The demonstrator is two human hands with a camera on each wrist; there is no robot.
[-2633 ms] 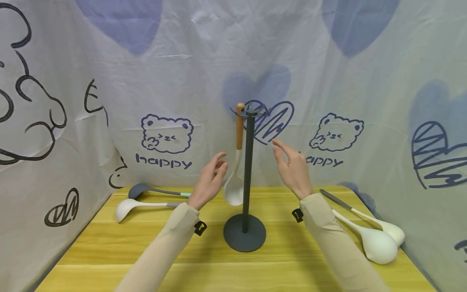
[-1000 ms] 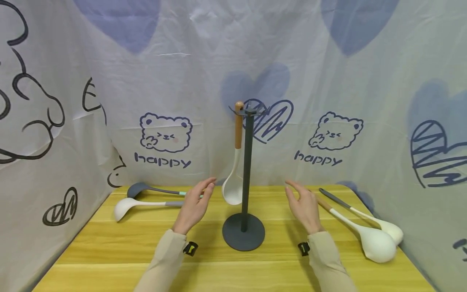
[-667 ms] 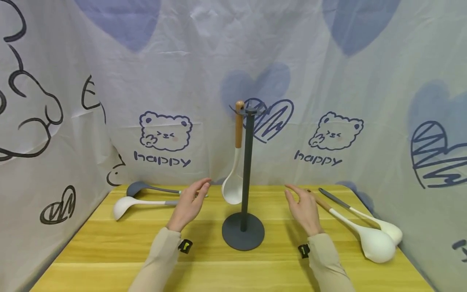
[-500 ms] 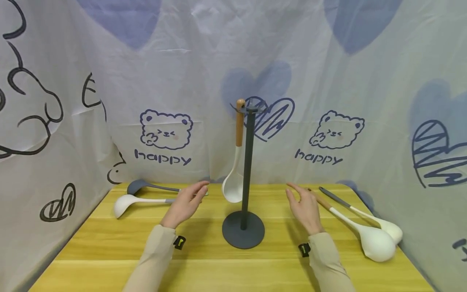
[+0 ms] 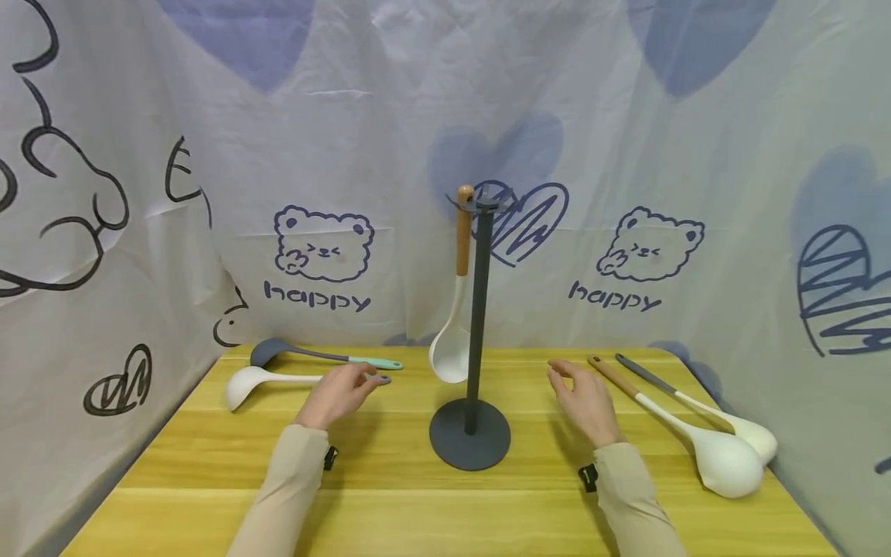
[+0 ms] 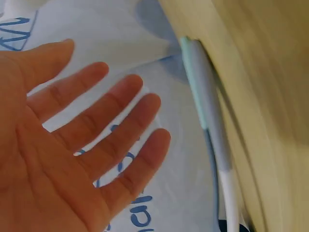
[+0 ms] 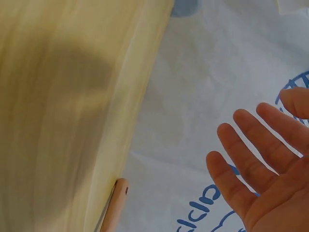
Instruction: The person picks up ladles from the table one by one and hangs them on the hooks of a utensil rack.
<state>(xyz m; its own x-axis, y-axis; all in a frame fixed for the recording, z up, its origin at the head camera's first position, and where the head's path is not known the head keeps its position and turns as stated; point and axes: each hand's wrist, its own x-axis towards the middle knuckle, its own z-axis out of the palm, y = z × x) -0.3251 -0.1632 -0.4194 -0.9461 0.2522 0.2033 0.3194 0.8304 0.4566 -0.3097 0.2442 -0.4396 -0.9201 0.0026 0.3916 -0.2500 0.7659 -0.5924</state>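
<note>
Fingers spread and holding nothing, my left hand (image 5: 337, 394) hovers over the grey handle of a white ladle (image 5: 244, 384) on the table's left side. Just behind lies a dark blue-grey ladle (image 5: 270, 350) with a mint handle end; the left wrist view shows both handles (image 6: 208, 101) apart from the fingers. My right hand (image 5: 586, 401), bare and loosely extended, is left of a white ladle (image 5: 727, 463) with a wooden handle. Beside that ladle is a cream ladle (image 5: 757, 439) with a grey handle. Between my hands, another wooden-handled white ladle (image 5: 451, 356) hangs from a dark stand (image 5: 480, 309).
The stand's round base (image 5: 469, 449) rests mid-table on the yellow wooden tabletop (image 5: 390, 510). Small hooks (image 5: 504, 203) ring its top. A printed cloth (image 5: 418, 93) hangs behind the table and along both sides.
Both hands have come down from beside the stand. The left one has drifted further left, over the white ladle's handle, while the right has stayed nearly still for the last second.
</note>
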